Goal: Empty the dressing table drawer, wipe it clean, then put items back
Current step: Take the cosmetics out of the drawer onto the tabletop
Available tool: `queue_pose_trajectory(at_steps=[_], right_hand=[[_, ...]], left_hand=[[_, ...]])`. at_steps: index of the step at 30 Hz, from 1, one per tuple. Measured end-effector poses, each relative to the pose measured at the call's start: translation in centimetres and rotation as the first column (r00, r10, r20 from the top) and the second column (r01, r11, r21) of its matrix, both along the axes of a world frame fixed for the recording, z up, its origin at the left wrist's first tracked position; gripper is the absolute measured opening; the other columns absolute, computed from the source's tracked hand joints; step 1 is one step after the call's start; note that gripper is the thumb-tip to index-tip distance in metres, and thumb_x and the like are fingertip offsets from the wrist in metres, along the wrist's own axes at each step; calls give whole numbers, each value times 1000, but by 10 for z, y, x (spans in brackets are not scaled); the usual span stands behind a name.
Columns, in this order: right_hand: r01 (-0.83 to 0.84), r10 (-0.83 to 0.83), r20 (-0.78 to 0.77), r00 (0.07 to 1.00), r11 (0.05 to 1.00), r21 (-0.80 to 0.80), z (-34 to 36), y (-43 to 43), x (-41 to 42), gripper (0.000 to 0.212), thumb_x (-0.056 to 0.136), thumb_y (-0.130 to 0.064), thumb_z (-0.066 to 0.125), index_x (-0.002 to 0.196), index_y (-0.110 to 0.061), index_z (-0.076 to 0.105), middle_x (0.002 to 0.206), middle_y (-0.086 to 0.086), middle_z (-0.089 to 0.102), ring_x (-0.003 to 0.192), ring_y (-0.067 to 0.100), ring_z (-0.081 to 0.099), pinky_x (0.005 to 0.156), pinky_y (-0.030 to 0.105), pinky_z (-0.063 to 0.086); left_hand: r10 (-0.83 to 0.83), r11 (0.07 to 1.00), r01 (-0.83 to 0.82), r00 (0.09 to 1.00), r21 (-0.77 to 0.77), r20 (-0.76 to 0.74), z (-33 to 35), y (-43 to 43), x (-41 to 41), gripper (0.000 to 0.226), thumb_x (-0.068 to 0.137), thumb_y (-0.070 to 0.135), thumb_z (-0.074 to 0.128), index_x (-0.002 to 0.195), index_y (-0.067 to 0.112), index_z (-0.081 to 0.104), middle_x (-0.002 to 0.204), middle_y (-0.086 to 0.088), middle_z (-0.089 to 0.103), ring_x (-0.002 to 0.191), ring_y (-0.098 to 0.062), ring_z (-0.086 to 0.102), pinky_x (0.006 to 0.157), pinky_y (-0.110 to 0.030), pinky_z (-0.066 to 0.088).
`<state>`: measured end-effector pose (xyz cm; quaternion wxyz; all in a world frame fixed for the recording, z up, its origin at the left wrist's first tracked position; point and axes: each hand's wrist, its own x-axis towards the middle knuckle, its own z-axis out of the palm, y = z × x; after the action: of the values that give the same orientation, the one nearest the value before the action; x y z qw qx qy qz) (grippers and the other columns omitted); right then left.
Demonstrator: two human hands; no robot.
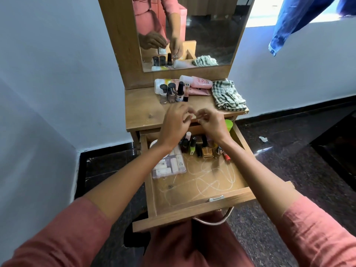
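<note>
the drawer (202, 204) of the dressing table stands pulled far out toward the person's lap, its bare wooden bottom marked with pale scribbled lines. at its back sits a crowd of small nail polish bottles (192, 146), at its left a clear pouch (169, 166) of white tubes, and in the far right corner a green-capped container (228, 125). above the drawer's back edge the left hand (174, 124) and right hand (212, 125) meet fingertip to fingertip, fingers curled. both are blurred, so i cannot tell whether either grips anything. on the table top (142, 110) stand a row of little bottles (173, 92), with pink tubes (198, 81) lying behind them and a crumpled checked cloth (227, 95) to the right. the mirror (208, 35) rises behind, and a blue garment (294, 20) hangs at upper right.
</note>
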<state>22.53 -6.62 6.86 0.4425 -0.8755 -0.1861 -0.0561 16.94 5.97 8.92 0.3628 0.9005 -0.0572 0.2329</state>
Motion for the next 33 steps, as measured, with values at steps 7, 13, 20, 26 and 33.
queue_pose_trajectory(at_steps=[7, 13, 20, 26, 33], right_hand=[[-17, 15, -27, 1000, 996, -89, -27, -6, -26, 29, 71, 20, 50, 91, 7, 67, 94, 22, 65, 85, 30, 64, 69, 11, 42], [-17, -8, -135, 991, 983, -183, -42, -6, -32, 33, 72, 15, 58, 101, 2, 64, 105, 18, 60, 93, 27, 60, 75, 12, 40], [12, -38, -178, 983, 990, -143, -45, 0, -33, 24, 75, 3, 66, 98, -3, 63, 103, 14, 64, 87, 17, 57, 78, 26, 46], [22, -55, -243, 969, 990, -138, -47, 2, -39, 27, 79, 1, 62, 105, -5, 64, 106, 14, 67, 99, 27, 62, 88, 38, 50], [1, -25, -186, 982, 992, -129, -37, 0, -44, 30, 79, 2, 61, 108, -3, 64, 109, 14, 67, 101, 25, 61, 87, 29, 44]], left_hand=[[-10, 998, -5, 973, -62, -231, -52, -4, -27, 20, 83, -6, 53, 98, 2, 64, 100, -13, 62, 96, -24, 59, 81, -31, 48], [31, 999, -34, 941, -3, -338, -72, -6, -27, 36, 83, -7, 51, 117, 5, 58, 111, -14, 56, 103, -28, 56, 86, -40, 48], [44, 995, -75, 922, -66, -384, -71, -8, -21, 23, 84, 0, 55, 106, 3, 60, 109, -15, 60, 99, -30, 60, 83, -43, 49], [55, 991, -100, 910, -90, -411, -69, -8, -20, 22, 85, 1, 56, 106, 4, 60, 107, -14, 67, 98, -30, 63, 82, -41, 50], [51, 988, -98, 936, -119, -349, -60, -8, -26, 22, 84, 1, 59, 105, 3, 62, 105, -15, 68, 94, -29, 64, 81, -38, 51]])
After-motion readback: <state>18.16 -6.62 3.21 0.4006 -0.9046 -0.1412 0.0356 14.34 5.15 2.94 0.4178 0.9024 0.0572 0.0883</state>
